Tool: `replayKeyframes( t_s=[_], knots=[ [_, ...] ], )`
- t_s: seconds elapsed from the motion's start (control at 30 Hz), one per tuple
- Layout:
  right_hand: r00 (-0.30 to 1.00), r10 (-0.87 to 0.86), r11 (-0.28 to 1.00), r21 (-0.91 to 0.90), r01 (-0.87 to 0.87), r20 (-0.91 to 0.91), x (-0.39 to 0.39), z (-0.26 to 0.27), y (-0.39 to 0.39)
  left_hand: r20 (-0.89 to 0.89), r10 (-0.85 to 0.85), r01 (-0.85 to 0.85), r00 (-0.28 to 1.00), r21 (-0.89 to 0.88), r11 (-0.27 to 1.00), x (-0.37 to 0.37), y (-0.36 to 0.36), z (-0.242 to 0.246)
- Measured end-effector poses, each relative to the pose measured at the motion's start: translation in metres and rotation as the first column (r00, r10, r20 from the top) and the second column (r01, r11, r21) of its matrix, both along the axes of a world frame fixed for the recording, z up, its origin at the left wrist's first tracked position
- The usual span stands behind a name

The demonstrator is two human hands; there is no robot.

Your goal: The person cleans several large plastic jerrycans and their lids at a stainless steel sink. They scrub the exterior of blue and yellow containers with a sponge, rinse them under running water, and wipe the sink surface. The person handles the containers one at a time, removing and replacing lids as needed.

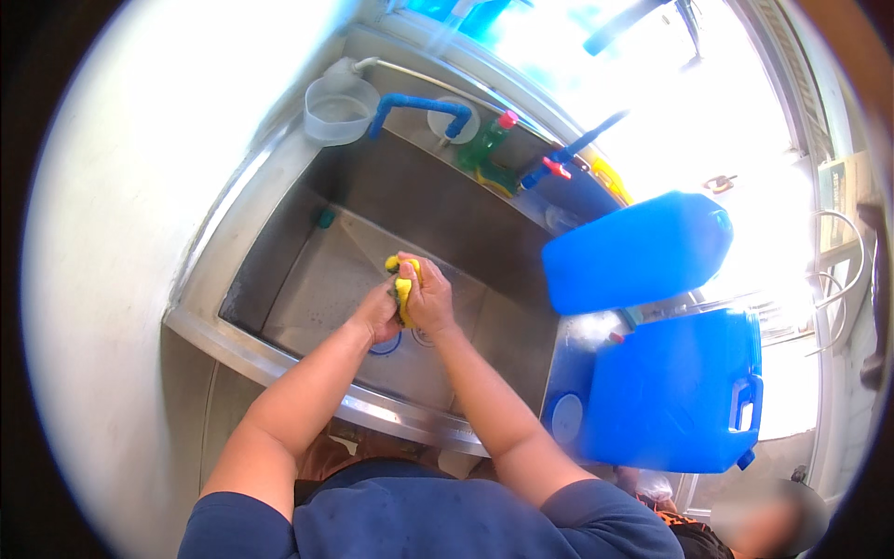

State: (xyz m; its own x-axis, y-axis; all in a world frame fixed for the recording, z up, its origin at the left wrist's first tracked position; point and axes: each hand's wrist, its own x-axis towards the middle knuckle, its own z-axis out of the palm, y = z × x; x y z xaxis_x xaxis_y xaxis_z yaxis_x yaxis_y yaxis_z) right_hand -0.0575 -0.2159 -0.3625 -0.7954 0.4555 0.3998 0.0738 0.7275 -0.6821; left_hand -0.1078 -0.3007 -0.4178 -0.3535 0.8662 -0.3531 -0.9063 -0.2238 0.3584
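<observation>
Above the floor of a stainless steel sink [300, 293], both my hands grip a yellow and green scrub sponge [404, 297], bent between them. My left hand [378, 312] holds its lower left side. From the right, my right hand [431, 297] presses on it, with the thumb over the yellow foam. Part of the sponge is hidden by the fingers. Below my hands a round blue-rimmed thing [386, 344] lies on the sink floor, partly covered by my left hand. Beside it is a round drain [422, 337].
A blue pipe faucet [426, 103] reaches over the back rim, near a translucent plastic container [341, 112]. A green dish soap bottle [485, 142] and another sponge [497, 180] stand right of it. Two blue jerrycans [635, 255] crowd the right side. A person [688, 531] is at lower right.
</observation>
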Motion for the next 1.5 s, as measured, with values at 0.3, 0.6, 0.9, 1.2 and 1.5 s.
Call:
replayKeyframes(
  t_s=[0.3, 0.6, 0.9, 1.2, 1.5],
  knots=[
    [0.989, -0.133, 0.918, -0.384, 0.1, -0.059, -0.02, -0.014, -0.016, -0.128, 0.212, -0.204, 0.969, 0.077, 0.976, -0.019, 0.003, -0.003],
    [0.944, 0.135, 0.954, 0.218, -0.206, 0.299, -0.034, 0.014, 0.02, -0.052, 0.317, -0.315, 0.947, 0.043, 0.948, -0.039, -0.002, 0.0],
    [0.996, -0.09, 0.981, 0.174, 0.09, -0.005, -0.182, 0.118, -0.005, -0.049, 0.417, -0.409, 0.908, -0.328, 0.852, -0.041, -0.003, -0.002],
    [0.919, -0.042, 0.996, -0.059, 0.07, 0.391, -0.307, 0.099, -0.022, -0.151, 0.359, -0.389, 0.921, -0.393, 0.833, -0.044, -0.008, -0.009],
    [0.811, -0.583, 0.262, -0.955, 0.136, -0.044, -0.115, 0.108, 0.167, -0.122, 0.339, -0.36, 0.933, -0.349, 0.865, -0.039, -0.006, -0.005]
  ],
)
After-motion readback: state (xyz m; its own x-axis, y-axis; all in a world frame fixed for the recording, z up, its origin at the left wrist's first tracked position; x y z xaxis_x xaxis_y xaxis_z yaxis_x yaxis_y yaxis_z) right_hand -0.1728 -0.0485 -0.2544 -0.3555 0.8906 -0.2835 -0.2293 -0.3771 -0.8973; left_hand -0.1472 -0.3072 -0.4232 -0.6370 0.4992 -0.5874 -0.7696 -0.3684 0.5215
